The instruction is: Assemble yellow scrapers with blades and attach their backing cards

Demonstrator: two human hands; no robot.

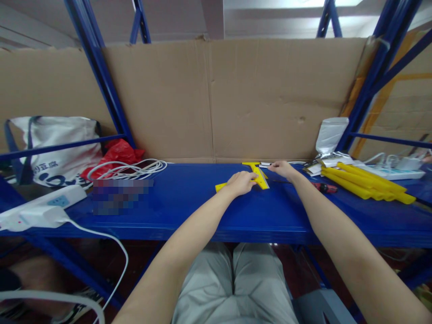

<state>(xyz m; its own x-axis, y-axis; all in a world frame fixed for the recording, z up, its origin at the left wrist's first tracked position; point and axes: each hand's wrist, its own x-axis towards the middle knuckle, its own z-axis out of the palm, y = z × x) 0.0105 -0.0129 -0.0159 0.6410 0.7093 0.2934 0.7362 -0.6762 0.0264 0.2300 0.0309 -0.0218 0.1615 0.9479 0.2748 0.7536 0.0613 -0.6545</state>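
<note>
Currently my left hand (241, 182) wraps the scraper (260, 177), which points lengthwise toward my right hand (282, 168), whose hold I can't tell.

One left hand (241, 183) and one right hand (282, 168) were there, with one yellow scraper (261, 179). One red-and-black screwdriver (326, 188) lay beyond, and at least four yellow plastic rods (367, 182), their overlap hiding the exact number. There were two power strips (72, 196), one tote bag (67, 135) and one red plastic bag (118, 155).
</note>
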